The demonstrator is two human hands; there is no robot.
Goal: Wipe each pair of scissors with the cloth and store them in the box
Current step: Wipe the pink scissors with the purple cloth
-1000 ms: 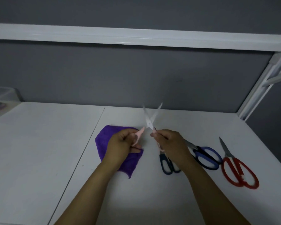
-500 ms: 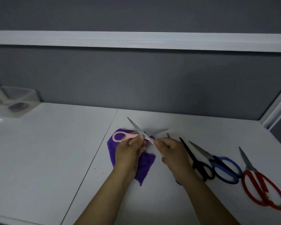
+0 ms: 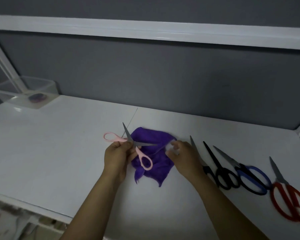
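Note:
Pink-handled scissors (image 3: 139,149) are spread wide open above the purple cloth (image 3: 156,168), which lies crumpled on the white table (image 3: 59,144). My left hand (image 3: 118,155) grips them at the pivot, one blade pointing up and the other to the right. My right hand (image 3: 180,153) is off the scissors, its curled fingers pinching the cloth's right edge. To the right lie a dark pair (image 3: 206,168) partly hidden by my right wrist, a black pair (image 3: 227,179), a blue pair (image 3: 253,179) and a red pair (image 3: 291,201). The clear box (image 3: 40,84) stands at the far left.
A purplish item (image 3: 37,97) shows inside the box. A grey wall panel (image 3: 163,75) backs the table, with a white rail (image 3: 145,30) above. The table's front edge (image 3: 33,207) runs across the lower left, with blurred clutter below it.
My right hand has let go of the pink scissors and moved to the cloth's edge. My left hand keeps them, turned so that one handle hangs down. The view has swung left.

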